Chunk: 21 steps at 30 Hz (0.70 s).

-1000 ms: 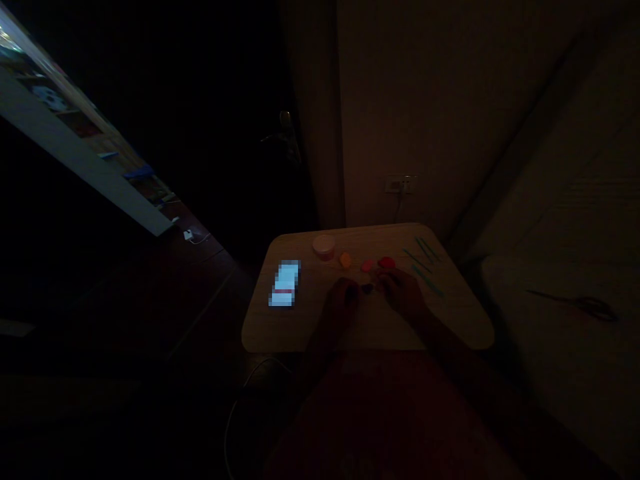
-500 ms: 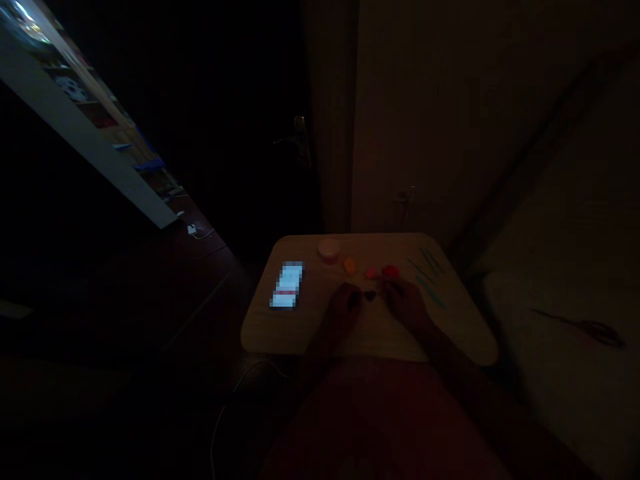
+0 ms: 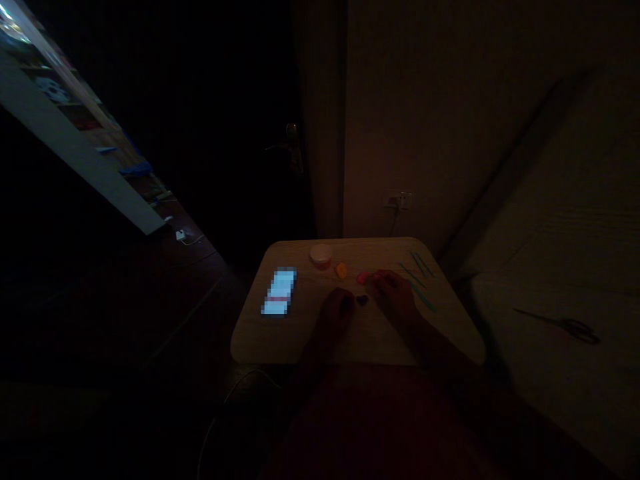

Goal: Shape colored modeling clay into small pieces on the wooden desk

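Observation:
On a small wooden table (image 3: 300,340), in very dim light, a dark heart-like lump (image 3: 362,300) lies between my hands. My left hand (image 3: 339,308) is curled just left of it, fingertips close together; what they hold, if anything, is too dark to see. My right hand (image 3: 394,291) is bent over the table beyond the lump, its fingers closed over the spot where a red lump showed before. That lump is now hidden. Close to the right fingertips sits a small pink lump (image 3: 362,277), and farther left an orange lump (image 3: 341,270).
A lidded tub (image 3: 321,256) stands near the far edge. On the left lies a phone (image 3: 280,292) with a lit screen. Several thin green sticks (image 3: 423,295) lie at the right. Scissors (image 3: 575,329) rest on a pale surface beyond the table. A wall socket (image 3: 399,200) is behind.
My right hand has moved forward, away from the dark lump, and now covers the red one. My left hand stays beside the dark lump. The whole view has shifted slightly.

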Available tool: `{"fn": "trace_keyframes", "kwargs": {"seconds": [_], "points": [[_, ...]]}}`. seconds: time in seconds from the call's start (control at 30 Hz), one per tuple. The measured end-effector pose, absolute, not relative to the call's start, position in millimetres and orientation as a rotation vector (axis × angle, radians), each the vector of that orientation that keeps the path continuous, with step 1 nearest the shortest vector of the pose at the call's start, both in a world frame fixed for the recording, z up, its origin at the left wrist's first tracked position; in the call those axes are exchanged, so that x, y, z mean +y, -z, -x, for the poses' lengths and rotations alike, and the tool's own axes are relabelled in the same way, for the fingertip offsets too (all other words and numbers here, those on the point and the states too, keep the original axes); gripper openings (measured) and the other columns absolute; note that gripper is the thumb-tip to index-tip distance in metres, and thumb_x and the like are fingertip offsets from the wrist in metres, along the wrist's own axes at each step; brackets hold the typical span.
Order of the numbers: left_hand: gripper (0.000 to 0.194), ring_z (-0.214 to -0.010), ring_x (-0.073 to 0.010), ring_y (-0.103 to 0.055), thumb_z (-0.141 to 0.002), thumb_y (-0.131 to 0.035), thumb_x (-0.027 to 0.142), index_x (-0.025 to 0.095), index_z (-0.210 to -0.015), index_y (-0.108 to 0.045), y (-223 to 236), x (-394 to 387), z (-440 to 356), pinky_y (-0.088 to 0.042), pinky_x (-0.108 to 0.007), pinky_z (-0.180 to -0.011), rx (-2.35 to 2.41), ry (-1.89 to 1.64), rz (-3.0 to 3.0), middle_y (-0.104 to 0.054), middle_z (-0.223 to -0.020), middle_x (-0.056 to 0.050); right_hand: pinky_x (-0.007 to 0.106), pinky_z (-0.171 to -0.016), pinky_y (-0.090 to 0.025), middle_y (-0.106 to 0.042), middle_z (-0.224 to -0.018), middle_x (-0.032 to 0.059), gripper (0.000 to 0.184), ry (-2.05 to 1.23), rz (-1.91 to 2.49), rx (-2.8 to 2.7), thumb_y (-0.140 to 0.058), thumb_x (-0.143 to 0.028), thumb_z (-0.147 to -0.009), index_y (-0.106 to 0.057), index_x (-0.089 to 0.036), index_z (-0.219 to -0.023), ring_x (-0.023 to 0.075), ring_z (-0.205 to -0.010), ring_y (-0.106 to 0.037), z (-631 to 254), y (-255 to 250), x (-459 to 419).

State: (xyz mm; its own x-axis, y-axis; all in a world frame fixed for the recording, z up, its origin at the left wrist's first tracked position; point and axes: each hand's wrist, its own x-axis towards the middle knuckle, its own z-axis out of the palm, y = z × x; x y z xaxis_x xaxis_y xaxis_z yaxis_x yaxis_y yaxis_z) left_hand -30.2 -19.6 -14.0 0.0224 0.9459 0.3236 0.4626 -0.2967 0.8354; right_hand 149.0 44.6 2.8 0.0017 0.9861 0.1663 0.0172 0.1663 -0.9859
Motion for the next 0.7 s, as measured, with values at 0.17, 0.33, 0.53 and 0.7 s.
{"fn": "trace_keyframes", "kwargs": {"seconds": [0.17,0.33,0.53,0.7], "points": [[0.011,-0.091,-0.0181,-0.059,-0.089,-0.059,0.015,0.019,-0.098,-0.063,12,-20,30,-0.047,-0.031,-0.086,1.421,-1.211,-1.808,-0.065,-0.1,-0.005,0.029,-0.06,-0.045,-0.063,-0.063,0.0024,0.033,-0.954,1.175,-1.34,-0.07,-0.05,-0.079,-0.069,-0.018,-0.069,0.0175,-0.062,-0.055,-146,5,35],[0.011,-0.091,-0.0179,-0.06,-0.089,-0.06,0.017,0.019,-0.099,-0.064,14,-19,31,-0.048,-0.03,-0.086,1.418,-1.222,-1.818,-0.065,-0.099,-0.005,0.03,-0.063,-0.048,-0.071,-0.079,0.0063,0.033,-1.019,1.103,-1.361,-0.062,-0.049,-0.086,-0.076,-0.018,-0.09,0.0188,-0.068,-0.06,-149,20,37],[0.011,-0.091,-0.0181,-0.063,-0.088,-0.062,0.019,0.019,-0.098,-0.065,16,-16,32,-0.05,-0.03,-0.085,1.4,-1.226,-1.778,-0.069,-0.098,-0.004,0.028,-0.057,-0.045,-0.064,-0.077,0.0028,0.034,-1.074,1.006,-1.376,-0.055,-0.045,-0.092,-0.069,-0.02,-0.109,0.0156,-0.062,-0.054,-149,22,36],[0.02,-0.101,-0.0204,-0.066,-0.093,-0.057,0.022,0.019,-0.111,-0.066,11,-20,31,-0.051,-0.033,-0.095,1.353,-1.231,-1.701,-0.073,-0.109,-0.007,0.028,-0.058,-0.044,-0.064,-0.076,0.0024,0.026,-1.029,1.033,-1.443,-0.058,-0.046,-0.091,-0.065,-0.022,-0.093,0.0166,-0.064,-0.055,-151,17,34]]}}
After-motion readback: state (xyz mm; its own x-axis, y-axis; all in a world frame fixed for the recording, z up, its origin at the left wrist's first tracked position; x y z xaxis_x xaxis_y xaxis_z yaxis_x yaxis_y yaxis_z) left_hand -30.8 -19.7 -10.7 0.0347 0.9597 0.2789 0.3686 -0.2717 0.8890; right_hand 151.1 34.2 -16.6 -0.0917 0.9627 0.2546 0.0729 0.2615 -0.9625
